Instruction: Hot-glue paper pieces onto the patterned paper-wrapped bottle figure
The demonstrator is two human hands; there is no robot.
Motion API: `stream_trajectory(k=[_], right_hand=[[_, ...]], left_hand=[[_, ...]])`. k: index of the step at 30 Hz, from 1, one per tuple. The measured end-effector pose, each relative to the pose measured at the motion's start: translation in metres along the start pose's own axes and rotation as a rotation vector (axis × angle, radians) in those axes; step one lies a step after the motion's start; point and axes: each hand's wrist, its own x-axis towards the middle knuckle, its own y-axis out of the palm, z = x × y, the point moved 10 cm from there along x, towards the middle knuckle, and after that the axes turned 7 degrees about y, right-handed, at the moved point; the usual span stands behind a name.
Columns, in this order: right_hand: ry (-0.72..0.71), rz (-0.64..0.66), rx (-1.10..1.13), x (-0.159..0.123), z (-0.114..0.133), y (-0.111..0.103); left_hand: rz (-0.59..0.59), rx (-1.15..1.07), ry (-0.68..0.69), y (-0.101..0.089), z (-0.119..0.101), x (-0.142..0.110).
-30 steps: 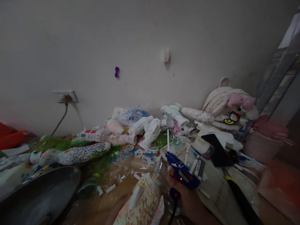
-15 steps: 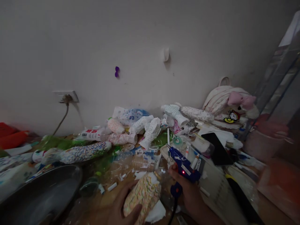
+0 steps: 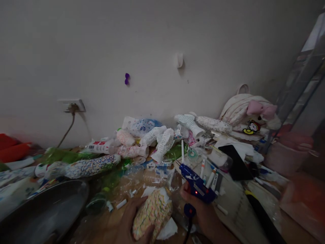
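Observation:
My left hand [image 3: 133,217] is wrapped round a paper-covered bottle [image 3: 153,211] with a yellow, scale-like multicoloured pattern and a white end tilted up and away. A blue glue gun [image 3: 196,183] is gripped in my right hand [image 3: 196,206], its nozzle pointing up and left and a small red light glowing on its side. The gun's black cord hangs below my wrist. The nozzle is apart from the bottle. White paper [image 3: 167,229] shows beneath the bottle's right side.
Several patterned paper-covered bottles [image 3: 164,144] lie along the wall. A large dark pan [image 3: 83,189] is at the left. Markers [image 3: 210,178], a black tablet [image 3: 236,162] and a backpack [image 3: 243,108] are on the right. Clear plastic scraps [image 3: 133,174] litter the middle.
The glue gun and my right hand have shifted slightly down and left. The bottle in my left hand has moved slightly left. Both grips are unchanged.

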Motion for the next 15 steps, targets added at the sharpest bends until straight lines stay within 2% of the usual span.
stream_trajectory(k=[2,7,11,15], right_hand=[[-0.009,-0.016,-0.029,0.001,-0.001,-0.003],[0.084,-0.014,-0.024,0.008,-0.010,-0.007],[0.132,-0.050,-0.017,0.009,-0.013,-0.010],[0.095,-0.057,0.000,0.008,-0.013,-0.009]], left_hand=[[0.070,0.039,0.058,0.002,-0.003,0.003],[0.128,0.173,0.099,0.005,0.002,0.001],[0.139,0.276,0.154,0.005,0.001,-0.003],[0.127,0.235,0.236,0.005,-0.006,-0.005]])
